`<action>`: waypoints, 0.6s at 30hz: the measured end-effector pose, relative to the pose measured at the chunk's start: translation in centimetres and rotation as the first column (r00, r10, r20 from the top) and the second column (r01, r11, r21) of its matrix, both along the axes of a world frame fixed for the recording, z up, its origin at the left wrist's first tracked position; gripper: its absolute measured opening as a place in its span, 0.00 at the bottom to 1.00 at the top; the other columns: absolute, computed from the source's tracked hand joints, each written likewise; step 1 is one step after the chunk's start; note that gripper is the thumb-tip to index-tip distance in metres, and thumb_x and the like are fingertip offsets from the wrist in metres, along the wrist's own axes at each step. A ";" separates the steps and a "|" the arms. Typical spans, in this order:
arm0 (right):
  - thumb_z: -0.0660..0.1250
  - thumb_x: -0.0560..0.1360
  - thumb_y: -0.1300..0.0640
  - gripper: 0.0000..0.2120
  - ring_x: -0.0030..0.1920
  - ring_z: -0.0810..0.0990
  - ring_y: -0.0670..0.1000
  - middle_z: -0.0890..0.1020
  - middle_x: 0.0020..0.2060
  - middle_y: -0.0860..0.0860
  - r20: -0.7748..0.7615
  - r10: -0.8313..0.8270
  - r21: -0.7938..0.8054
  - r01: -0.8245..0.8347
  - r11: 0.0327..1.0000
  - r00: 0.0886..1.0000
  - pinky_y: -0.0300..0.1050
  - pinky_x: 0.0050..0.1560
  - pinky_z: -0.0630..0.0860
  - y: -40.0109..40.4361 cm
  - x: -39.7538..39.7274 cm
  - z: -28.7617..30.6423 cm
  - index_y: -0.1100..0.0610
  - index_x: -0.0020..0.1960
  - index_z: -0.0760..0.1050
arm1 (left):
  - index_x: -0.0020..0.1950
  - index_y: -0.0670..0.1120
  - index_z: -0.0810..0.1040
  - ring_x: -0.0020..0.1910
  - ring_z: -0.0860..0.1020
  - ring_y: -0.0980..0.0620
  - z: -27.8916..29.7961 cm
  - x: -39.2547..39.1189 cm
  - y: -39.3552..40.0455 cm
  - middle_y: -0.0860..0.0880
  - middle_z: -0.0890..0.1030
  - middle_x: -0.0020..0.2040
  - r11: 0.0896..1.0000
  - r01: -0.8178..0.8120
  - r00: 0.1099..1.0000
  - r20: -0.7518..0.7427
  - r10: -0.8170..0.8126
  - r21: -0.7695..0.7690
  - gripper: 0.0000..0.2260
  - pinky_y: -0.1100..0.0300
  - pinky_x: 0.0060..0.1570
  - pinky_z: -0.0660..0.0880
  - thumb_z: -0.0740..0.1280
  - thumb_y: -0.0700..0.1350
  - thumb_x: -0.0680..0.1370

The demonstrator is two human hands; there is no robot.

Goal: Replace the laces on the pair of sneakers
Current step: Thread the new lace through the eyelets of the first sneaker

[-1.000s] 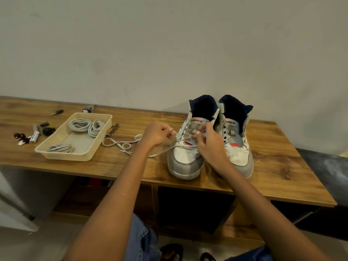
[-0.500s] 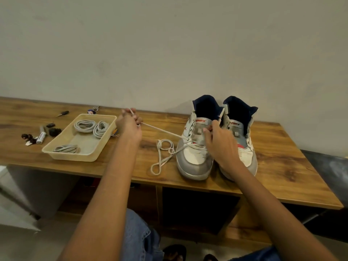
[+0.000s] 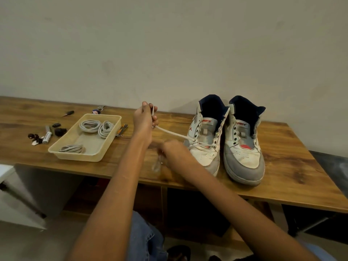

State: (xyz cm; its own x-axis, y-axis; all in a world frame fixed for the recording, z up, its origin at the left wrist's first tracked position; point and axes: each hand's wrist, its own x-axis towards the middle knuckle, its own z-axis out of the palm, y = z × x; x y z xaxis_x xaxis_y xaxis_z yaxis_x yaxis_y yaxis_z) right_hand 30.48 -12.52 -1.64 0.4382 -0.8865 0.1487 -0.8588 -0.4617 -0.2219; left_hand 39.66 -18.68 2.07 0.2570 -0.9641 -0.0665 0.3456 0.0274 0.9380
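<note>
The left hand (image 3: 144, 119) pinched the limp white lace (image 3: 172, 133) running to the left sneaker (image 3: 204, 146) on the table (image 3: 282, 162); the blurred right hand's (image 3: 174, 149) grip was unclear. Best gripped near its tip.

We see the left hand (image 3: 143, 121) pinching a white lace (image 3: 173, 134) that runs tight from its fingers (image 3: 154, 120) to the left sneaker (image 3: 205, 140). The right hand (image 3: 174, 149) (blurry) is below those fingers, beside the shoe. A tray (image 3: 105, 147) sits left of them.
</note>
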 end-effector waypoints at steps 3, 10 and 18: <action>0.65 0.73 0.62 0.04 0.38 0.76 0.52 0.79 0.37 0.55 0.453 -0.114 -0.067 0.161 0.985 0.884 0.45 0.42 0.72 -0.1 -3.0 3.7 0.63 0.44 0.77 | 0.44 0.46 0.71 0.29 0.67 0.58 -0.1 -0.1 0.3 0.50 0.75 0.41 0.996 0.082 0.979 0.186 -0.084 0.016 0.11 0.70 0.22 0.62 0.56 0.50 0.82; 0.57 0.61 0.68 0.05 0.30 0.76 0.51 0.73 0.33 0.55 0.823 -0.314 0.386 0.061 0.921 -0.474 0.35 0.33 0.76 2.1 -14.9 10.7 0.59 0.33 0.64 | 0.64 0.50 0.70 0.55 0.75 0.52 -1.4 -2.4 1.5 0.52 0.75 0.59 0.950 0.306 0.552 0.804 -0.222 0.052 0.21 0.57 0.52 0.74 0.69 0.53 0.73; 0.56 0.71 0.63 0.11 0.26 0.70 0.45 0.75 0.24 0.47 0.794 -0.383 0.117 0.500 0.858 0.472 0.40 0.27 0.66 4.7 -17.2 9.9 0.56 0.35 0.74 | 0.47 0.48 0.80 0.54 0.76 0.52 -2.6 -5.1 1.8 0.51 0.80 0.55 0.860 0.470 0.213 0.920 -0.329 0.199 0.08 0.53 0.54 0.74 0.73 0.50 0.71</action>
State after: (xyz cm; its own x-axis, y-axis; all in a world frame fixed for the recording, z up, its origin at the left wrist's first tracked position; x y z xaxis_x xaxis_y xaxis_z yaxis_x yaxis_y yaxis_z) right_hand 13.28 -7.80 8.26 -0.3443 -0.8779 0.3329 -0.4747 -0.1431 -0.8685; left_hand 34.61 -16.92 -0.54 -0.3414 -0.9397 0.0221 -0.7172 0.2756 0.6401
